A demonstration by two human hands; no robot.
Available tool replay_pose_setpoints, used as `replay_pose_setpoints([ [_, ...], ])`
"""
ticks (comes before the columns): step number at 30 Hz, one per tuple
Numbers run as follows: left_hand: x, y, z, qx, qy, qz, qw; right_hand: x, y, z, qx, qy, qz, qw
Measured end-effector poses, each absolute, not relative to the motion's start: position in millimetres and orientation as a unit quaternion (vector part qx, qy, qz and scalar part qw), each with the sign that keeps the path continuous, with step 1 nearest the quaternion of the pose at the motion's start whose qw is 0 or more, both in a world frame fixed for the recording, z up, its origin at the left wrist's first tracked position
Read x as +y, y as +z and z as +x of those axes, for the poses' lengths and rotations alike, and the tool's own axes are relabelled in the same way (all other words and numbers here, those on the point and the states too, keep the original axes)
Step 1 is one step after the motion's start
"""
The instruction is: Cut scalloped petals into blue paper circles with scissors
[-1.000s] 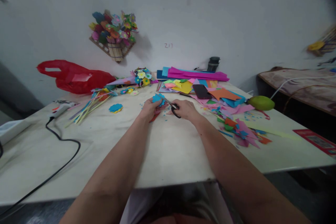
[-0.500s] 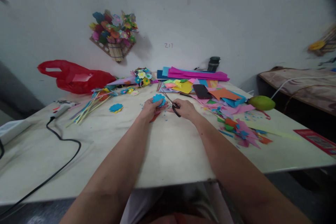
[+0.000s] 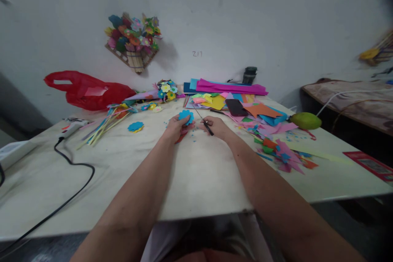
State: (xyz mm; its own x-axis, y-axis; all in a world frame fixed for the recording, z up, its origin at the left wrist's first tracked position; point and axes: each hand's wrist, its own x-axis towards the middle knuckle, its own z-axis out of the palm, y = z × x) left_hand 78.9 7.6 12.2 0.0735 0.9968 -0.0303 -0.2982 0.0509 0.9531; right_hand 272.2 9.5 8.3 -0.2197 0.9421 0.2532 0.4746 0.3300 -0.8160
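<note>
Pinched in my left hand (image 3: 174, 127) is a blue paper flower (image 3: 186, 117) with a scalloped edge. My right hand (image 3: 216, 127) grips a pair of scissors (image 3: 208, 128) with dark handles, its thin blades pointing up and away, just right of the flower. A red piece (image 3: 181, 136) lies under my left hand, partly hidden. Small blue paper scraps (image 3: 194, 141) are scattered between my hands. To the left, another blue scalloped flower (image 3: 135, 126) lies on a yellow one.
Coloured paper scraps (image 3: 287, 153) and a phone (image 3: 236, 107) lie to the right, near a green mango-like fruit (image 3: 306, 120). Paper sheets (image 3: 230, 86) are stacked at the back. A red bag (image 3: 92, 92), paper strips (image 3: 100, 129) and a corded glue gun (image 3: 72, 128) are at left.
The scissors have turned in my right hand, so the blades look closed and the handles are seen edge-on. My left hand and the blue flower have barely moved.
</note>
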Motion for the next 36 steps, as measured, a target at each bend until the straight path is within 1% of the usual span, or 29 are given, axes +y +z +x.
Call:
replay_pose_setpoints([
  [3,7.4,13.1,80.2,0.387,0.547,0.429,0.606,1.9,15.9,268.7,-0.684,0.401,-0.467,0.392],
  [5,7.3,13.3,80.8,0.379,0.546,0.435,0.608,-4.2,22.2,266.8,-0.664,0.444,-0.459,0.389],
  [10,8.8,11.6,80.9,0.376,0.546,0.462,0.589,-12.8,31.5,265.2,-0.644,0.467,-0.464,0.390],
  [15,9.8,10.3,80.4,0.351,0.554,0.486,0.578,-6.7,24.6,266.1,-0.663,0.460,-0.448,0.386],
  [18,9.5,10.2,79.9,0.347,0.551,0.493,0.577,1.6,14.6,269.2,-0.691,0.426,-0.449,0.374],
  [22,10.1,8.8,79.4,0.346,0.545,0.504,0.574,8.3,7.4,274.7,-0.754,0.296,-0.475,0.345],
  [26,11.5,6.9,79.2,0.356,0.546,0.500,0.570,2.7,14.7,275.9,-0.787,0.193,-0.508,0.293],
  [31,12.2,5.0,78.2,0.368,0.554,0.481,0.572,-7.7,26.0,274.3,-0.791,0.120,-0.553,0.234],
  [36,13.7,3.1,78.2,0.357,0.551,0.475,0.585,-10.3,29.8,274.8,-0.797,0.089,-0.559,0.210],
])
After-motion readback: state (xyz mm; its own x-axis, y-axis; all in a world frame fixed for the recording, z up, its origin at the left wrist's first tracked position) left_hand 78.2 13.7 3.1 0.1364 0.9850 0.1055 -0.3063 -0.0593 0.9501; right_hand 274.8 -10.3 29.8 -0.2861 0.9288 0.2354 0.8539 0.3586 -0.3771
